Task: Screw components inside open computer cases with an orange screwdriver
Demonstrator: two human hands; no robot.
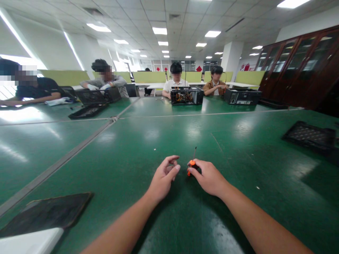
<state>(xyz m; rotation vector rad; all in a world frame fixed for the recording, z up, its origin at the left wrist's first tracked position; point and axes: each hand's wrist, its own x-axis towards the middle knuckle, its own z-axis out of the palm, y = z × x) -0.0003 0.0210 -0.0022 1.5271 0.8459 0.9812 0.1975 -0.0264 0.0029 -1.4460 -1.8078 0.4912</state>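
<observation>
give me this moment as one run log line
right hand: holds orange-handled screwdriver, tip up | left hand: no object, beside it | surface: green tabletop

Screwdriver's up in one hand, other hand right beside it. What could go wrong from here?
Two risks, in my view:
1. Poke: the screwdriver has its bare shaft pointing up and away from the right hand, with the empty left hand close by. A careless reach across could catch the tip.
2. Drop: the grip looks like mostly thumb and fingers, so it might slip and skid on the shiny green tabletop.
</observation>
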